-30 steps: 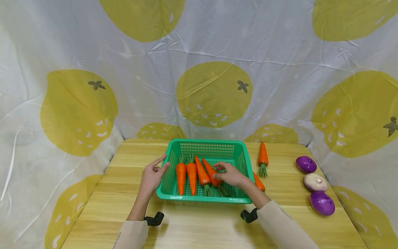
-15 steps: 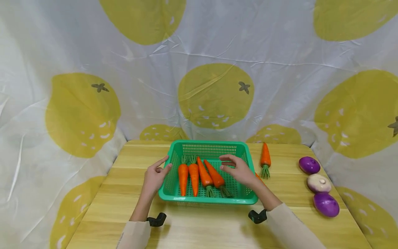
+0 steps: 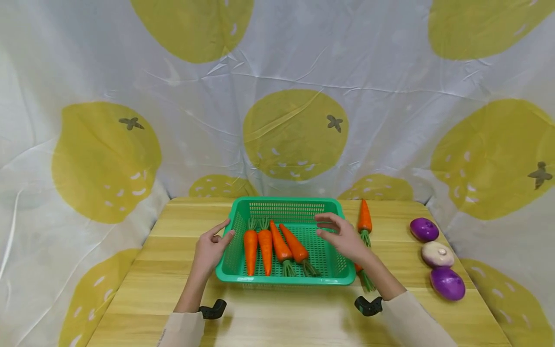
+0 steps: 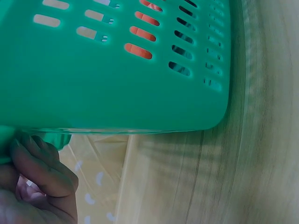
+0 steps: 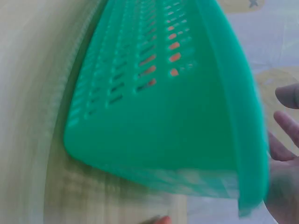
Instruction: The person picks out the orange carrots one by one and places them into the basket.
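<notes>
A green plastic basket (image 3: 286, 280) stands on the wooden table, with several orange carrots in its left and middle part. The left pair, including one carrot (image 3: 250, 250), has its stems toward the back; the two beside it, including one leaning carrot (image 3: 296, 245), have stems toward the front. My left hand (image 3: 209, 251) pinches the basket's left rim between thumb and fingers. Over the basket's right part hangs my right hand (image 3: 346, 238), fingers loosely bent, holding nothing. In the right wrist view, the basket's wall (image 5: 187, 130) stands beside the right hand (image 5: 285, 163).
Right of the basket lies a carrot (image 3: 364, 216); another carrot (image 3: 366, 280) is mostly hidden by the right forearm. Farther right sit two purple round vegetables, one at the back (image 3: 424, 229) and one in front (image 3: 448, 283), with a whitish one (image 3: 438, 254) between. A lemon-print cloth hangs behind.
My right hand has let go of the rightmost carrot in the basket and moved right, toward the basket's right side. The left hand stays at the left rim. The view has shifted slightly.
</notes>
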The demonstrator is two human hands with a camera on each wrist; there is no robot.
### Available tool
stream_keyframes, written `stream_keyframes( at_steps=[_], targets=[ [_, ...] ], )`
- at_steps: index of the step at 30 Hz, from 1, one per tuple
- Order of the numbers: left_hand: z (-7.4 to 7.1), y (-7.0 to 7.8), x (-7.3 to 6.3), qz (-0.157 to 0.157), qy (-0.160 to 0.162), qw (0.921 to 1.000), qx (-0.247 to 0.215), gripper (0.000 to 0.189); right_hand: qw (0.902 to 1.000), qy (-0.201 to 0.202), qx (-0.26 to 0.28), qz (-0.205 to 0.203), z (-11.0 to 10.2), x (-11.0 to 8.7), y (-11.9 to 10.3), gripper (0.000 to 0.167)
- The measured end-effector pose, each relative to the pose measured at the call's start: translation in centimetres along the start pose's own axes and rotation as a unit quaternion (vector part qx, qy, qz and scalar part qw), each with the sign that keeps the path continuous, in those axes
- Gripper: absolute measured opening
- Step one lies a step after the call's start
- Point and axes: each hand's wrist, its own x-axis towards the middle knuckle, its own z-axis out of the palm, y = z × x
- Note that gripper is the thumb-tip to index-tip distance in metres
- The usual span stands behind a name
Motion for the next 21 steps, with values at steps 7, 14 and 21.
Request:
stream_keyframes(
  at_steps=[7, 14, 21],
  targets=[
    [0.0, -0.1, 0.0, 0.000, -0.003, 1.0000, -0.004, 0.048, 0.9996, 0.020, -0.009, -0.017, -2.2, -1.1, -0.4, 0.046],
    [-0.1, 0.0, 0.0, 0.001, -0.001, 1.0000, -0.002, 0.047, 0.9993, 0.036, -0.004, -0.010, -4.6, -2.3, -0.3, 0.056],
    [0.0, 0.0, 0.0, 0.003, -0.001, 1.0000, 0.002, 0.048, 0.9972, 0.072, 0.011, -0.016, -6.3, -3.4, 0.6, 0.049]
  ],
)
